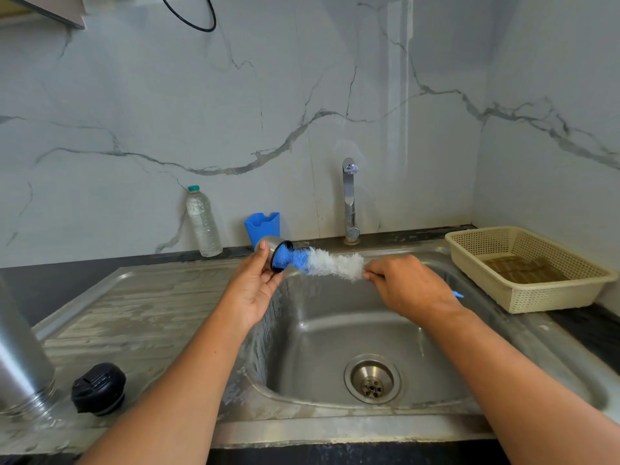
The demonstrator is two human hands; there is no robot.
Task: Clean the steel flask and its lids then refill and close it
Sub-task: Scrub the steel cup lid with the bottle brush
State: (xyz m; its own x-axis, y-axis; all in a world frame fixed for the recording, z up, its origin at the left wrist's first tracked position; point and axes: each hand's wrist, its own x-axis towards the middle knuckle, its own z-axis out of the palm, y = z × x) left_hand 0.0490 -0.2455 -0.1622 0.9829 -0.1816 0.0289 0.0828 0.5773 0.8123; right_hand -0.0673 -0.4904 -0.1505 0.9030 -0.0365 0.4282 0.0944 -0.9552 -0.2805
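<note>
My left hand (253,285) grips a steel cup lid (273,247) over the sink, its open mouth facing right. My right hand (407,285) holds the handle of a bottle brush (322,261) with blue and white bristles; the blue tip is inside the cup lid. The brush's blue handle end (458,294) pokes out behind my right wrist. The steel flask (20,360) stands at the far left on the draining board, cut off by the frame edge. Beside it lies the black stopper lid (98,388).
The steel sink (335,333) with a drain (372,378) lies below my hands. A tap (350,199) stands behind it with no water running. A plastic water bottle (203,222) and a blue holder (262,226) stand at the wall. A cream basket (523,266) sits at the right.
</note>
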